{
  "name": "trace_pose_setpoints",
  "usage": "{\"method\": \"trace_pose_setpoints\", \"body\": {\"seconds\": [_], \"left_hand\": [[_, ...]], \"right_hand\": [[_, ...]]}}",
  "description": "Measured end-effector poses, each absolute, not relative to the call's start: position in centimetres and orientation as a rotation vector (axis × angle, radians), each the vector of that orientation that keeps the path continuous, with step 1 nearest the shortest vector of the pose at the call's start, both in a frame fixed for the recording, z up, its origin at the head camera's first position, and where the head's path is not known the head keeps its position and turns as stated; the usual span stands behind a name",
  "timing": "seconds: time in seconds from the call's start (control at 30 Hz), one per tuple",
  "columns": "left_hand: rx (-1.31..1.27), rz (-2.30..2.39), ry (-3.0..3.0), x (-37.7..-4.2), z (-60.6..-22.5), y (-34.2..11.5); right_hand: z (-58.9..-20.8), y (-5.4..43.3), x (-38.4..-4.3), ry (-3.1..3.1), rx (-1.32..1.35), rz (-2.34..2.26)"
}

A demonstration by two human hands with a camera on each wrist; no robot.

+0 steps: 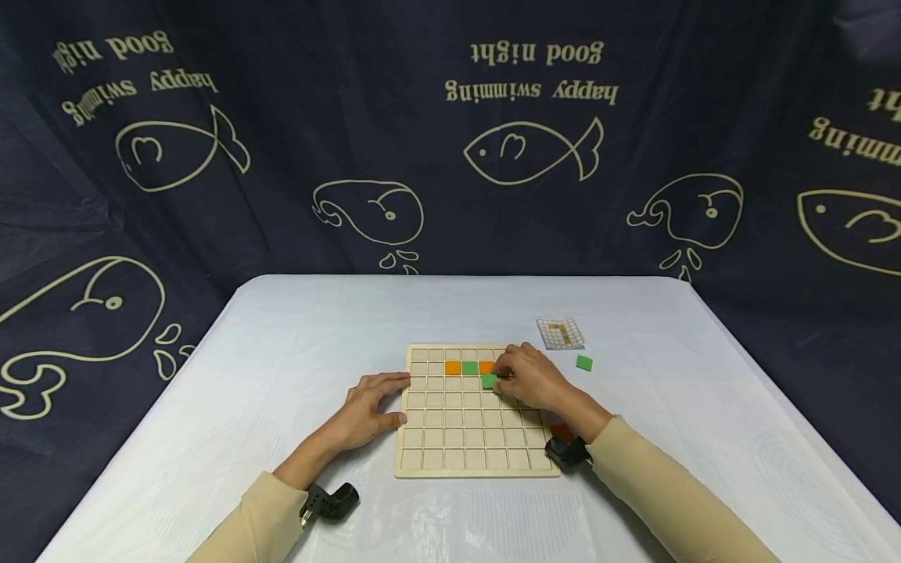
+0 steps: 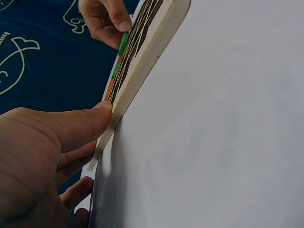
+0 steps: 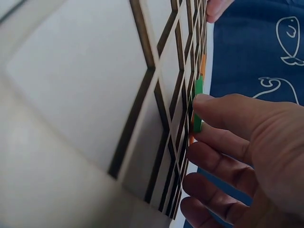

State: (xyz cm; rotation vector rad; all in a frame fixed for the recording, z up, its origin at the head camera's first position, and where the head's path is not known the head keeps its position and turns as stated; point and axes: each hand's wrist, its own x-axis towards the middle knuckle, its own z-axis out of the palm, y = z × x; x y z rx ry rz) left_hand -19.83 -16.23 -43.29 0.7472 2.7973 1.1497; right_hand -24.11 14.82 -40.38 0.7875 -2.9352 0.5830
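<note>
A wooden grid board point(image 1: 457, 438) lies on the table. At its left edge rests my left hand point(image 1: 366, 414), fingers extended, with the thumb point(image 2: 90, 121) against the rim in the left wrist view. Over the upper right part of the board, my right hand point(image 1: 531, 379) pinches a green square tile point(image 3: 198, 104) between thumb and index finger. That tile is tilted just below the row of placed tiles. In this row an orange tile point(image 1: 453, 367), a green tile point(image 1: 470, 367) and another orange tile point(image 1: 486, 367) sit side by side, the last partly covered by my right fingers.
A small printed pattern card point(image 1: 561, 334) lies beyond the board's upper right corner. Near it is a loose green tile point(image 1: 584, 363). An orange-red piece point(image 1: 562, 432) shows partly under my right wrist. A dark printed curtain point(image 1: 450, 227) hangs behind the white table point(image 1: 317, 328).
</note>
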Motion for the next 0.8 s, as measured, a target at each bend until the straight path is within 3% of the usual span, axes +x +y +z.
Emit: {"method": "trace_pose_setpoints", "body": {"seconds": [0.8], "left_hand": [[0.736, 1.130, 2.818, -19.89, -43.35, -16.16]], "right_hand": [[-39.97, 14.79, -23.92, -2.951, 0.758, 0.634]]}}
